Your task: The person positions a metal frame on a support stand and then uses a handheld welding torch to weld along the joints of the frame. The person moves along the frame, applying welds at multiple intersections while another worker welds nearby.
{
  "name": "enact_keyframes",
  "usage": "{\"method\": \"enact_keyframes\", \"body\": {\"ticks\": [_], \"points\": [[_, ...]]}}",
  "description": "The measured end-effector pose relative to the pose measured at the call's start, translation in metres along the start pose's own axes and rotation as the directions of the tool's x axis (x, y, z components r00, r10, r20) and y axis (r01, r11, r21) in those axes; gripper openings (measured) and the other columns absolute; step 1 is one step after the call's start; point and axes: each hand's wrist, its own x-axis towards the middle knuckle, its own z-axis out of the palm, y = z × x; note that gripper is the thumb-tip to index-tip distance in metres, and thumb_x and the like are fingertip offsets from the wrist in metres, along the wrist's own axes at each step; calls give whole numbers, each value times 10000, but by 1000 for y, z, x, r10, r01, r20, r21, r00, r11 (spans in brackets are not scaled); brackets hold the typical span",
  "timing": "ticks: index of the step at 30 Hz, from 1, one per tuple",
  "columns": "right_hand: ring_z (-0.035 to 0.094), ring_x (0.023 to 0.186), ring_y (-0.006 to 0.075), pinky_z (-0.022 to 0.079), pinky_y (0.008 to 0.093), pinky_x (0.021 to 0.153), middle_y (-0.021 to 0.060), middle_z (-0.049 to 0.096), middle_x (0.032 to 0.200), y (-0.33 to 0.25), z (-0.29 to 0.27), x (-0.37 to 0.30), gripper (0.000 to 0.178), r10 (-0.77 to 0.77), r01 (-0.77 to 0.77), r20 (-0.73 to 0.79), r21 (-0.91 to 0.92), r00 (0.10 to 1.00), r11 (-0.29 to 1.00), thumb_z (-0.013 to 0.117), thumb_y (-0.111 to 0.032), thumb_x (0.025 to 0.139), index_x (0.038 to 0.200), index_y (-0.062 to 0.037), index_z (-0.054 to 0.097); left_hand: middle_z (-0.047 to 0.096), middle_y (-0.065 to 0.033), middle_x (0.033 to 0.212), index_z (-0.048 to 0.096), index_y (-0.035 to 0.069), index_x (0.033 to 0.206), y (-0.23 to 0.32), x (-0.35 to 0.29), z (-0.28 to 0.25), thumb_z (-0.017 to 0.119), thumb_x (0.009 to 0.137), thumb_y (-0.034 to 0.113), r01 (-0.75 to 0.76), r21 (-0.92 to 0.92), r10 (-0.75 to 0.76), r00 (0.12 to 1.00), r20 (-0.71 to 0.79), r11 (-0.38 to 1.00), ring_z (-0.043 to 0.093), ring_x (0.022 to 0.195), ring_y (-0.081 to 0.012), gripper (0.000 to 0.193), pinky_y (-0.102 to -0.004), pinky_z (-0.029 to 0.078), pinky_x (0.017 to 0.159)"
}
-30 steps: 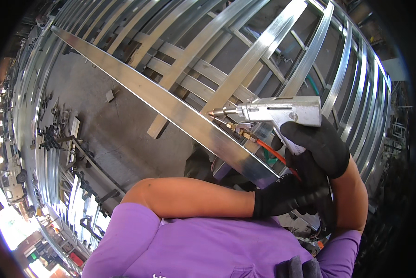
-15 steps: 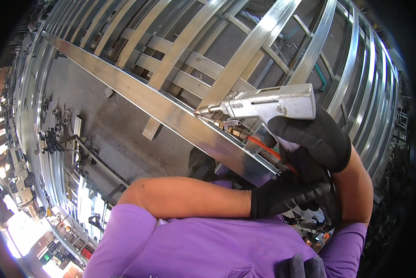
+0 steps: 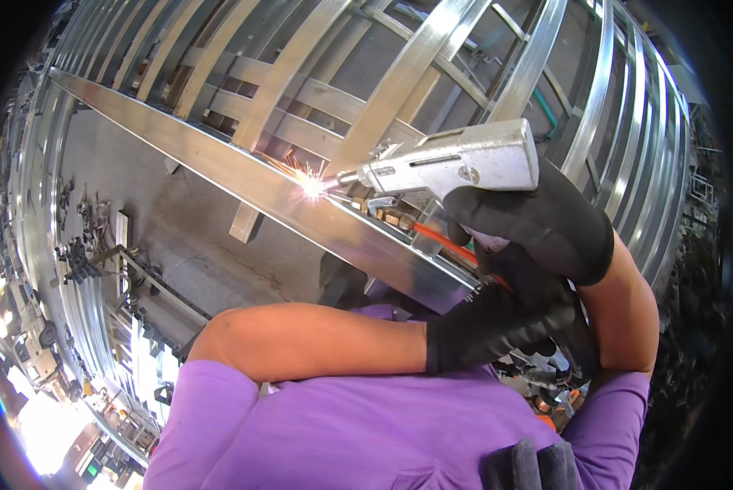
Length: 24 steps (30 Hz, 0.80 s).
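In a black glove, my right hand [image 3: 530, 229] is closed around the grip of a silver handheld welding gun [image 3: 452, 163]. Its nozzle meets the upper edge of a long flat metal beam [image 3: 244, 184], where a bright glow throws orange sparks [image 3: 309, 184]. An orange-red hose [image 3: 444, 242] runs by the grip. My left arm crosses my body, and my black-gloved left hand [image 3: 505, 327] sits just below the right one, its fingers curled; what they hold is hidden. Slatted metal bars [image 3: 391, 106] join the beam on its far side.
Concrete floor [image 3: 195, 212] shows left of the beam, with a short tube end [image 3: 244, 222] sticking out. Metal stock [image 3: 97, 318] and loose scraps lie at the left. A vehicle [image 3: 35, 327] stands at the far left. Dark grey glove fingers [image 3: 530, 467] show at the lower edge.
The welding gun and my right hand have shifted left and slightly up in view, as has the beam. Sparks and a bright glow now appear at the nozzle.
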Motion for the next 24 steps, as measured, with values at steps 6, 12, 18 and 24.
{"method": "enact_keyframes", "body": {"ticks": [6, 12, 18, 24], "points": [[673, 765, 142, 550, 314, 693, 91, 745, 991, -4, 4, -1, 266, 71, -63, -45, 160, 996, 985, 718, -181, 967, 1162, -1, 706, 744, -57, 964, 673, 47, 1219, 5, 1, 2, 558, 1075, 549, 67, -58, -65, 997, 28, 996, 715, 861, -112, 534, -292, 566, 705], [640, 685, 113, 531, 294, 627, 83, 736, 950, -6, 7, -4, 305, 115, -99, -52, 237, 992, 966, 722, -159, 963, 1214, 12, 695, 746, -43, 920, 678, 47, 1221, 2, 0, 4, 568, 1073, 546, 112, -111, -111, 994, 21, 988, 715, 828, -110, 532, -288, 565, 701], [647, 698, 102, 535, 289, 628, 74, 735, 948, -2, 7, -5, 312, 148, -131, -64, 213, 987, 968, 722, -181, 981, 1224, 10, 687, 753, -54, 896, 693, 53, 1213, -5, 2, 4, 583, 1068, 540, -9, 23, 9, 1000, -3, 1000, 714, 801, -116, 520, -292, 567, 694], [681, 735, 112, 553, 290, 642, 70, 735, 950, -4, 7, -8, 371, 175, -154, -71, 232, 982, 960, 731, -217, 994, 1283, 1, 651, 757, -61, 895, 691, 55, 1225, -7, 2, 3, 570, 1070, 552, 25, 38, -25, 1000, 17, 999, 710, 781, -120, 535, -292, 568, 694]]}}
